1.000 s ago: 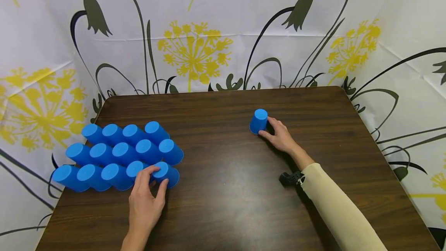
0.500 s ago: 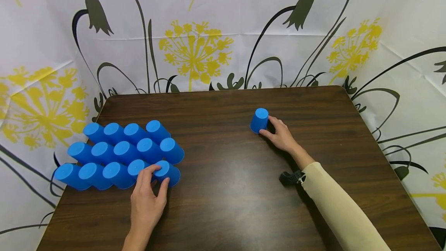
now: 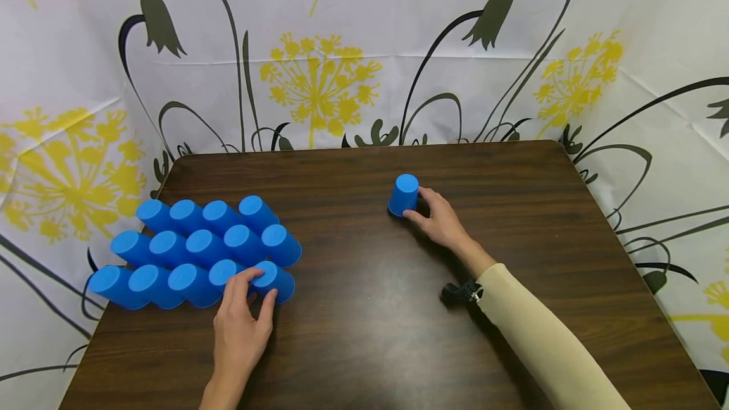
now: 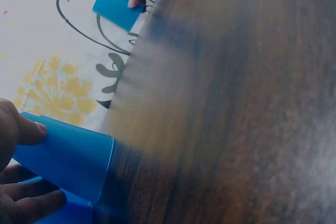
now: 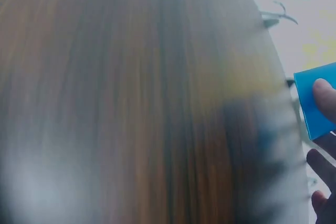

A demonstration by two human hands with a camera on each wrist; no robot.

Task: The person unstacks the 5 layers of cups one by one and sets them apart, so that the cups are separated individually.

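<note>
My left hand [image 3: 242, 328] grips an upside-down blue plastic cup [image 3: 274, 285] at the right end of the front row, thumb on its near side. In the left wrist view the thumb and fingers lie around that cup [image 4: 68, 153]. My right hand [image 3: 441, 219] holds another upside-down blue cup [image 3: 403, 195] between thumb and fingers, right of the middle towards the back. It seems raised a little off the tabletop. The right wrist view shows only part of this cup [image 5: 312, 100] and the hand [image 5: 324, 156].
Blue cups [image 3: 190, 285] stand upside down in three close rows on the table's left side. The table [image 3: 353, 347] is dark wood and shiny. A white flowered cloth [image 3: 342, 5] hangs behind and beside it. A dark strap [image 3: 467, 293] is on the right wrist.
My right hand has moved left with its cup over the last half second. My left hand stays on the front-row cup, which has not moved.
</note>
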